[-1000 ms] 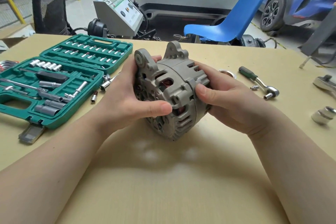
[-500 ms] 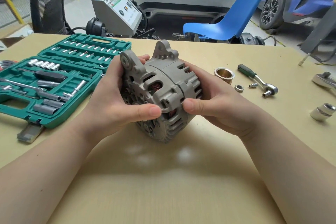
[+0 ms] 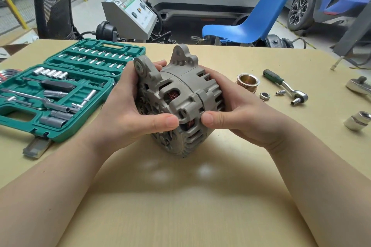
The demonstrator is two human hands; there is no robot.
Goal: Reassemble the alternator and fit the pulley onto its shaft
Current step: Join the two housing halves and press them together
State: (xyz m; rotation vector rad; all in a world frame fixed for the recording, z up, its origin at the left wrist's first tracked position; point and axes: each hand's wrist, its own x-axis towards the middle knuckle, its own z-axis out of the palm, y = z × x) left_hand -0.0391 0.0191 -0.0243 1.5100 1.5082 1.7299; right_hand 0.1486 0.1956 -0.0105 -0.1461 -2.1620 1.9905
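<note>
The grey alternator [image 3: 178, 94] stands on its edge on the tan table [image 3: 180, 196], its two housing halves joined, copper windings showing through the slots. My left hand [image 3: 128, 110] grips its left half, thumb across the front. My right hand [image 3: 234, 112] grips the right half, thumb pressed near a bolt lug. The brass-coloured grooved pulley [image 3: 248, 82] lies on the table just right of my right hand, with a small nut [image 3: 264, 96] beside it. The alternator's shaft is hidden.
An open green socket set [image 3: 60, 90] fills the left of the table. A ratchet with a green handle [image 3: 285, 86], a small fitting [image 3: 280, 92], a large socket [image 3: 358, 123] and a chrome tool [image 3: 359, 86] lie at the right. A blue chair [image 3: 251, 20] stands behind the table.
The alternator, held in both hands, has shifted left and tilted slightly, uncovering the pulley and nut behind my right hand. Both thumbs have come closer together at the front lug.
</note>
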